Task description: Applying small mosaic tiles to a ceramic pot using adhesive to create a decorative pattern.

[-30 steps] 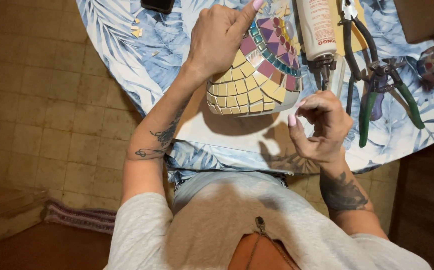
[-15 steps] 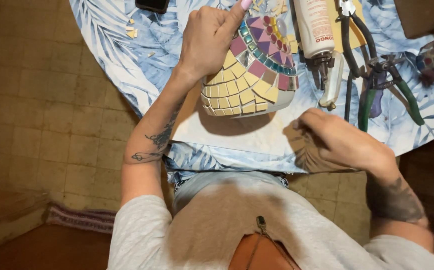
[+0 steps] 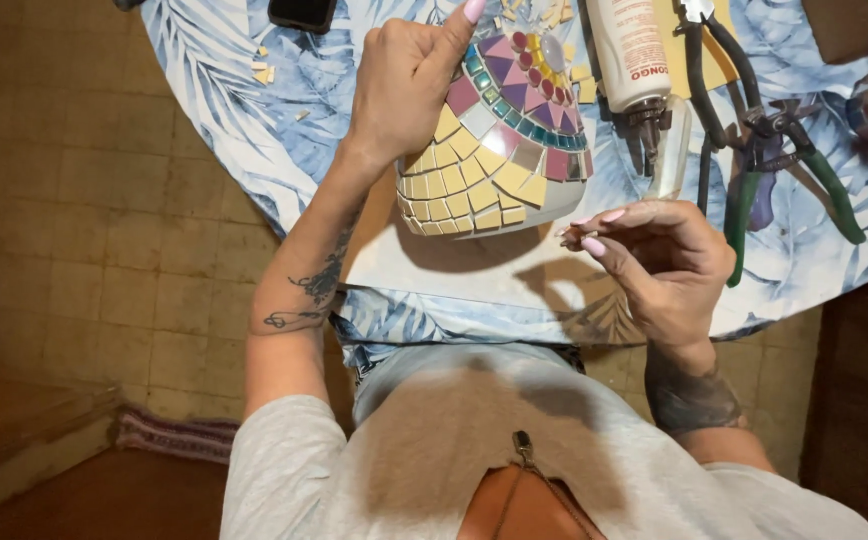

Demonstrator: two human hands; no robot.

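On the table, my left hand holds the tile bowl tight. My right hand pinches a tiny tile piece.

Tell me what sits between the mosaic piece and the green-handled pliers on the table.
In the head view, a white glue bottle lies between the mosaic piece and the green-handled pliers, its nozzle toward the person.

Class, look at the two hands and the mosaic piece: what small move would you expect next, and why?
Probably the right hand carries the small tile piece pinched in its fingertips up to the mosaic dome and presses it into a gap. The left hand grips the dome's side, steadying it on the white board, and the piece already sits close to the dome's lower edge.
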